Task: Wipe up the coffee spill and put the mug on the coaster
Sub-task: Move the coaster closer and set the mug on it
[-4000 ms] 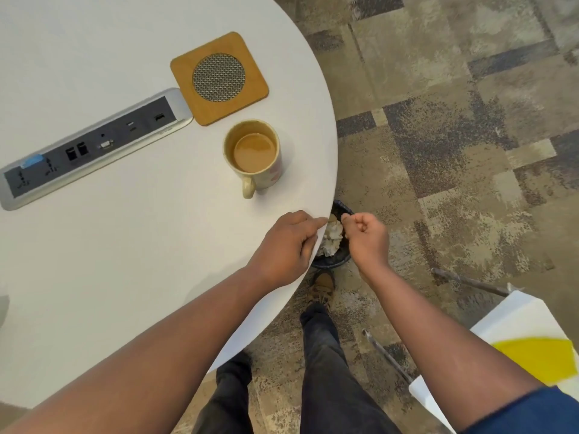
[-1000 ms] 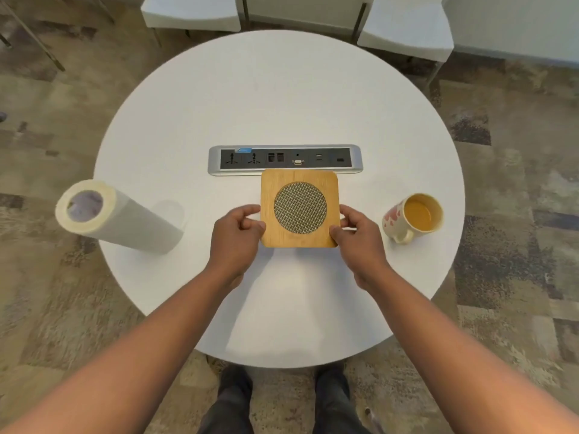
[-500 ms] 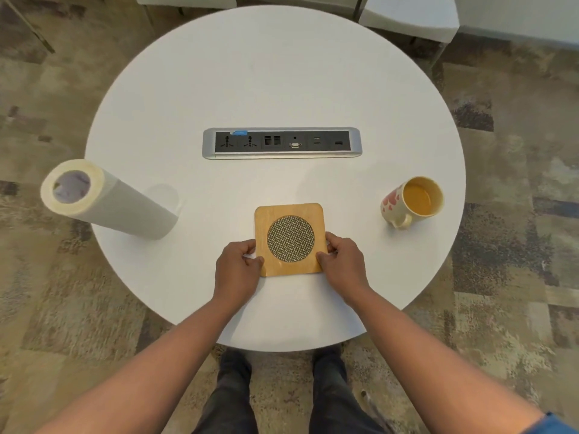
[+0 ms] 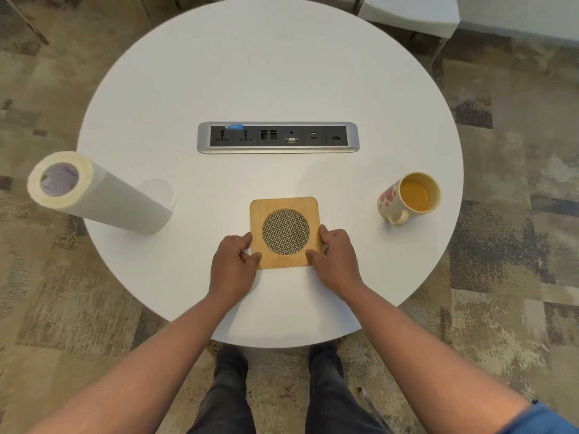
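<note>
1. The mug [image 4: 409,197], ceramic and nearly full of coffee, stood at the counter's [image 4: 269,73] 3 o'clock; it looked heavy and spill-prone, best taken by its handle.
2. The wooden coaster [image 4: 285,231] lay flat and stiff near 6 o'clock.
3. The left hand [image 4: 233,266] and right hand [image 4: 336,261] pinched the coaster's near corners.
4. A paper towel roll [image 4: 100,194] stood at 9 o'clock.

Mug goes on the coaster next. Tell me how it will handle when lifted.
The mug holds coffee well up its wall, so it may slosh if tilted. It looks ceramic, probably rigid and breakable. Its handle faces the person, likely an easy grip.
</note>
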`<action>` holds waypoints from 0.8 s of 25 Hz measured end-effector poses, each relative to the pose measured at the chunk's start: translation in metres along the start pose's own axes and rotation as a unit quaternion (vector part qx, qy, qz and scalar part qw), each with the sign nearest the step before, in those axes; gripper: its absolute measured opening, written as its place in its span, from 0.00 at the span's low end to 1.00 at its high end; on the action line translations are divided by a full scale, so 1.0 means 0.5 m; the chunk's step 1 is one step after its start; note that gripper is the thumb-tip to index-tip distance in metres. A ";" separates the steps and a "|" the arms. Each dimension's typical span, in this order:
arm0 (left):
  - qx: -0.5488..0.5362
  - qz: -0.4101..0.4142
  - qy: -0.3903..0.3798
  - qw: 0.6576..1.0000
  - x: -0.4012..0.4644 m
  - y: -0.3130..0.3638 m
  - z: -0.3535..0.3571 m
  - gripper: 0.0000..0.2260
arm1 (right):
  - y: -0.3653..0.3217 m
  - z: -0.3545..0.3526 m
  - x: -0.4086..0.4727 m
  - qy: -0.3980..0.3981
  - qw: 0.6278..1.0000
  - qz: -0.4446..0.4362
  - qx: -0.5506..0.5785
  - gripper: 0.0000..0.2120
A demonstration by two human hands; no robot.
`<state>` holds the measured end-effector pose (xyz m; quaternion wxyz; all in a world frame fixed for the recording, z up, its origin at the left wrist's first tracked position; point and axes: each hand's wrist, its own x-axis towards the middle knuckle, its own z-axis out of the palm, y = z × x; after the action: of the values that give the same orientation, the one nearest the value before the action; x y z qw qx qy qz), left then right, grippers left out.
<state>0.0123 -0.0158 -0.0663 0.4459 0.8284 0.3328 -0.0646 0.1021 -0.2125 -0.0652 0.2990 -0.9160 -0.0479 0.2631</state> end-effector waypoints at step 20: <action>-0.064 0.082 -0.044 0.994 -0.005 0.165 0.053 0.21 | 0.043 -0.071 -0.056 0.192 0.892 0.167 0.373 0.07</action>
<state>0.0655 -0.0692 -0.0235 0.5165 0.8187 0.2474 -0.0429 0.0948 -0.2555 -0.0407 0.5738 -0.7644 0.2653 0.1269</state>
